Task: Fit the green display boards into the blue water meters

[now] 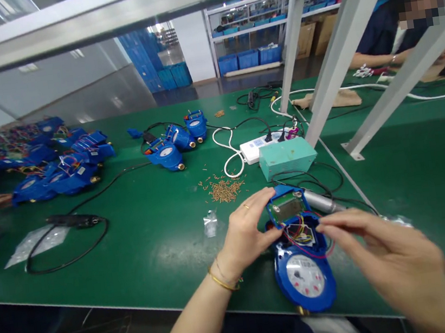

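Note:
A blue water meter (306,281) with a round dial lies in front of me near the table edge. Its electronics box stands uncovered, showing yellow, red and black wires (306,234). My left hand (247,229) grips the blue cover (289,207), which carries a green circuit board and a small display, tilted up at the box's far side. At the box's right edge, my right hand (385,254) pinches the thin red wires with thumb and forefinger; the exact grip point is partly hidden. Behind the cover lies a silver cylindrical tool (321,201), perhaps an electric screwdriver.
Small brass-coloured screws (225,189) lie piled beyond my left hand. A teal box (287,159) and a white power strip (263,147) stand behind the meter amid cables. More blue meters (167,154) sit farther left. Metal posts (339,53) rise at right; a co-worker (382,41) sits beyond.

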### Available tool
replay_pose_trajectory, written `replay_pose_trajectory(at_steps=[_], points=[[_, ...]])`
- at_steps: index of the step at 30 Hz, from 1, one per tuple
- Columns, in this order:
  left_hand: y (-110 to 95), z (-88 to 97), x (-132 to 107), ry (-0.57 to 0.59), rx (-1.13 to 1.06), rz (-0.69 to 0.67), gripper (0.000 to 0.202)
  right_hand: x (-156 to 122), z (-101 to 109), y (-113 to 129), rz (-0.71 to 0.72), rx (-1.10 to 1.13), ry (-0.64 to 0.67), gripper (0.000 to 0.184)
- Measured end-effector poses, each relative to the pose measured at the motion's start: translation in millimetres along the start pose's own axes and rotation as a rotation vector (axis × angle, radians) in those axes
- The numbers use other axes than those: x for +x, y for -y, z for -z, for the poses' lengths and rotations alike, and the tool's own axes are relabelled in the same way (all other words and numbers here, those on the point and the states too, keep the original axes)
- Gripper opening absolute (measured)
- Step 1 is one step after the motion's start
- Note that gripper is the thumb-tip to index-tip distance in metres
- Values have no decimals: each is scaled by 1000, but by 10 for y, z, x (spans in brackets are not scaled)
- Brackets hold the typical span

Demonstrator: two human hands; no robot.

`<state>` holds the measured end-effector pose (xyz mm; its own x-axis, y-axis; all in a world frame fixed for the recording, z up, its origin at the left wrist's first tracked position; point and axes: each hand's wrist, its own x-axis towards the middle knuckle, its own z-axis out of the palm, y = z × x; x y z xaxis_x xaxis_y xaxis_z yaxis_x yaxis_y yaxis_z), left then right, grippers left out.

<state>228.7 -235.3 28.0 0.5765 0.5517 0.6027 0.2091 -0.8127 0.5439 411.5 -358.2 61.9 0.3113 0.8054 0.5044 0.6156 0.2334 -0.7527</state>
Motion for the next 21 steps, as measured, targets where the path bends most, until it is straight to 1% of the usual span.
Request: replay_pose_trajectory(at_steps=[1, 2, 3, 8, 10, 13, 16, 18, 21], points=[[-4, -4, -11, -13, 11, -10, 65, -33, -30, -1, 48, -7, 80, 9], [-8, -10, -21, -23, 19, -20, 65, -59, -67, -17, 70, -12, 129, 10], [-12, -15, -30, -32, 27, -31, 64, -78, -106, -43, 73, -17, 142, 11], [-28, -43, -62, -59, 74, -63, 62, -123, -219, -144, 5, -42, 96, 13], [-38, -52, -64, -71, 104, -78, 60, -130, -234, -140, -75, -32, 89, 15], [-60, -65, -62, -88, 146, -111, 56, -124, -261, -114, -270, 29, 77, 18], [-81, -72, -61, -101, 176, -142, 54, -94, -297, -94, -443, 139, 58, 22], [-92, -72, -63, -107, 190, -158, 53, -73, -317, -90, -525, 198, 53, 23], [-108, -67, -61, -106, 210, -174, 52, -59, -332, -93, -622, 211, 51, 27]])
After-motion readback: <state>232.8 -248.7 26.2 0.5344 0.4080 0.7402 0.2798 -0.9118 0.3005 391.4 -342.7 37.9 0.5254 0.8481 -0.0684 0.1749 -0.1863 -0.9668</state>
